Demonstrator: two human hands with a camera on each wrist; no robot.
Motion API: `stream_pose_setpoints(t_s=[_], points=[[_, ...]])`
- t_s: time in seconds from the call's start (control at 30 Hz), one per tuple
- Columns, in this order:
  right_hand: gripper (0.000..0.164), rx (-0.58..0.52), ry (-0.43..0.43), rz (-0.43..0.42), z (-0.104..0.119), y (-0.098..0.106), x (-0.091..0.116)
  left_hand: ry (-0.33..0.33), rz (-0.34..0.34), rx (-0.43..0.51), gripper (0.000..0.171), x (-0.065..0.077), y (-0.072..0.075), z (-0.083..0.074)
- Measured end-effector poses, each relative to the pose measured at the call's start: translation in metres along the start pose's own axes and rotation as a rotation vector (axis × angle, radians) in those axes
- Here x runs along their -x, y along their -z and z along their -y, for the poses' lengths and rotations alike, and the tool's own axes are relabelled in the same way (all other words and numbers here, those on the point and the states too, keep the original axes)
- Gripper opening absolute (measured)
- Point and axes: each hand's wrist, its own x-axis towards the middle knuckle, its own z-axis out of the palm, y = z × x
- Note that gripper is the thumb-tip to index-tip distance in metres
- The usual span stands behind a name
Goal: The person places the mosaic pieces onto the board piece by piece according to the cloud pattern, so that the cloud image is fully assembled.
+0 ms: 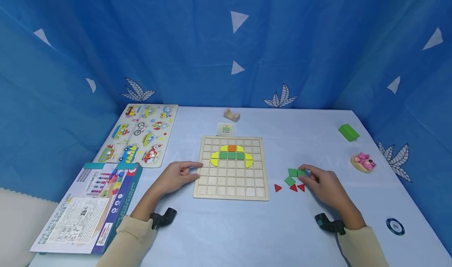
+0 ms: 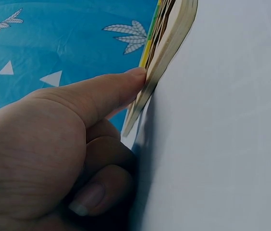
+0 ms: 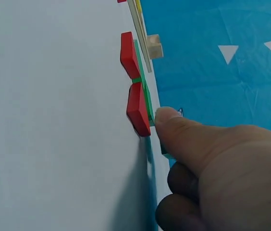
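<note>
The left hand [image 1: 176, 176] rests its outstretched thumb and forefinger against the near-left edge of the square pale-wood grid board [image 1: 231, 181], its other fingers curled and gripping nothing; the light touch probably stops the board sliding. The right hand [image 1: 323, 182] has thumb and forefinger drawn together, pinching a flat green square tile [image 1: 301, 172] near its edge, presumably because so thin a piece lifts best that way.

Two loose green square tiles [image 1: 290, 176] lie just left of the right fingertips, with three small red triangular pieces [image 1: 293, 188] nearer the person. This pile sits between the right hand and the board, likely to spare that hand long reaches.

On the board, ahead of and between the hands, yellow curved pieces [image 1: 214, 159] flank a row of green squares [image 1: 231, 156] topped by an orange square [image 1: 232, 148], each seated within the grid lines. A small printed grid card [image 1: 225, 129] lies just beyond the far edge, apparently so it can be read without moving either hand. The pale wooden curved block [image 1: 232, 115] stands behind it on the white surface [image 1: 226, 227].
</note>
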Motion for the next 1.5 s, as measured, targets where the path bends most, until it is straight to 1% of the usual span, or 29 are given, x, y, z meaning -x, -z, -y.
stream_pose_setpoints(t_s=[0.13, 0.2, 0.27, 0.37, 0.47, 0.67, 0.77, 0.9, 1.1, 1.27, 1.37, 1.5], points=[[0.034, 0.016, 0.017, -0.05, 0.003, 0.002, 0.001, -0.019, 0.007, 0.017, 0.036, -0.003, -0.003, -0.001], [0.032, 0.022, 0.049, -0.077, 0.005, 0.002, 0.0, -0.018, 0.008, 0.022, 0.036, -0.005, -0.006, -0.002], [0.031, 0.028, 0.081, -0.084, 0.009, 0.001, -0.001, -0.012, 0.008, 0.017, 0.036, -0.006, -0.007, -0.002], [0.03, 0.044, 0.111, -0.062, 0.017, -0.002, -0.004, -0.008, 0.01, 0.012, 0.036, -0.007, -0.008, -0.003], [0.03, 0.056, 0.123, -0.017, 0.028, -0.005, -0.008, -0.011, 0.016, 0.012, 0.037, -0.008, -0.009, -0.004], [0.031, 0.039, 0.14, 0.06, 0.049, -0.016, -0.021, -0.011, 0.016, 0.027, 0.037, -0.009, -0.01, -0.004], [0.03, 0.031, 0.168, 0.078, 0.057, -0.025, -0.028, -0.008, 0.021, 0.024, 0.037, -0.009, -0.01, -0.004], [0.032, -0.008, 0.192, 0.106, 0.072, -0.037, -0.038, 0.0, 0.019, 0.009, 0.036, -0.008, -0.01, -0.003], [0.03, -0.095, 0.185, 0.13, 0.097, -0.058, -0.056, 0.01, 0.012, -0.003, 0.035, -0.005, -0.007, -0.003], [0.029, -0.172, 0.188, 0.142, 0.112, -0.078, -0.072, 0.012, -0.005, -0.017, 0.035, -0.001, -0.004, -0.002], [0.028, -0.181, 0.213, 0.129, 0.117, -0.085, -0.08, 0.014, -0.007, -0.021, 0.035, 0.001, -0.002, -0.002], [0.027, -0.162, 0.224, 0.097, 0.122, -0.089, -0.085, 0.012, -0.009, -0.024, 0.036, 0.001, 0.001, -0.003]])
